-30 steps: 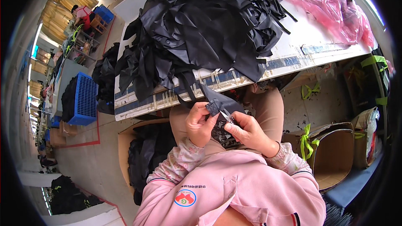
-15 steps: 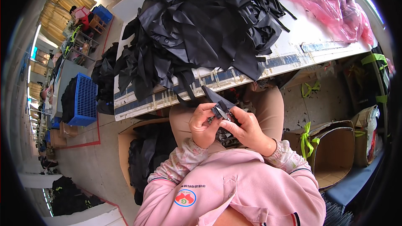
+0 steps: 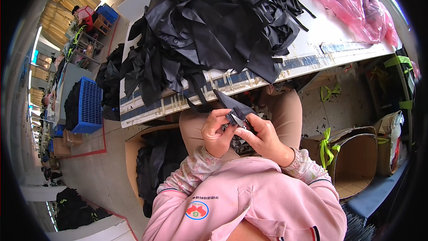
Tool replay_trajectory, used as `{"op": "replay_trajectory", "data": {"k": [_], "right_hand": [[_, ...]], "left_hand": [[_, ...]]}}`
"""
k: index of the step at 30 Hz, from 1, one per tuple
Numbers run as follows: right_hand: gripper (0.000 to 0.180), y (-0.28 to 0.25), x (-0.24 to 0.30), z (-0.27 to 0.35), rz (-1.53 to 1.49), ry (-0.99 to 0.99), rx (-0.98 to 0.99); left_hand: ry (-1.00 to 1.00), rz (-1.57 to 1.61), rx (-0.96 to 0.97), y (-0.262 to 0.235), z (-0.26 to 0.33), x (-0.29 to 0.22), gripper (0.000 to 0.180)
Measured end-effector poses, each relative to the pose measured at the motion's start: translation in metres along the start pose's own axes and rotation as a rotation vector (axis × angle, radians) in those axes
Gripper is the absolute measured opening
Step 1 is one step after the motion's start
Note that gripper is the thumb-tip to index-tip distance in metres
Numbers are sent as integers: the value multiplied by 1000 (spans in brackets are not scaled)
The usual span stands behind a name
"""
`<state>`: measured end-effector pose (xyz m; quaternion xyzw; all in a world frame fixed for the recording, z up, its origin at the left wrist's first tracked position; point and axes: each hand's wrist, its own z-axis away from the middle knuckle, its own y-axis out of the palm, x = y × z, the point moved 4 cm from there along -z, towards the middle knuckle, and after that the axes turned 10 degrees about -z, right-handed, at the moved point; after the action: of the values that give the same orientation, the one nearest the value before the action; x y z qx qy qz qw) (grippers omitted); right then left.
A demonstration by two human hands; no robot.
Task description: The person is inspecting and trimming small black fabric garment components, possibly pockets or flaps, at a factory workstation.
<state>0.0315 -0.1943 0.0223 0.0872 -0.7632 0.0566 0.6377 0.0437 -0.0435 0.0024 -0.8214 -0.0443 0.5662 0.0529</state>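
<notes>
I see the left hand [image 3: 217,133] pinching a black cloth piece [image 3: 239,107] before the tabletop's [image 3: 327,35] near edge; the cloth reaches the right hand [image 3: 266,137], closed around metal-bladed snips [image 3: 237,119].

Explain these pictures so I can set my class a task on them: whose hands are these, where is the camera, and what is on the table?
There is no robot here: these are a person's own bare hands. A wide fisheye camera on the person's head looks down, so straight edges bend and the picture's left is the person's left.

The left hand pinches a black cloth piece. The right hand holds a small pointed metal blade against it; the fingers hide the rest of that tool.

On the white table lie a heap of black cloth and, at the far right, crumpled pink plastic sheeting.
</notes>
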Motion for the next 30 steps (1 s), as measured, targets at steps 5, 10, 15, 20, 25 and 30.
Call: {"op": "replay_trajectory", "data": {"k": [5, 10, 15, 20, 25, 30], "right_hand": [[31, -1, -2, 0, 22, 2, -22], [31, -3, -9, 2, 41, 11, -21], [32, -3, 0, 0, -3, 22, -16], [32, -5, -3, 1, 20, 42, -1], [33, -15, 0, 3, 15, 112, 46], [34, -24, 10, 3, 69, 131, 130]], "left_hand": [[12, -45, 16, -1, 0, 0, 17], [14, -41, 21, 0, 0, -1, 17], [28, -84, 66, -2, 0, 0, 18], [-3, -9, 125, -2, -3, 0, 17], [-118, 236, 246, -5, -16, 2, 16], [-110, 370, 371, -13, -25, 3, 15]]}}
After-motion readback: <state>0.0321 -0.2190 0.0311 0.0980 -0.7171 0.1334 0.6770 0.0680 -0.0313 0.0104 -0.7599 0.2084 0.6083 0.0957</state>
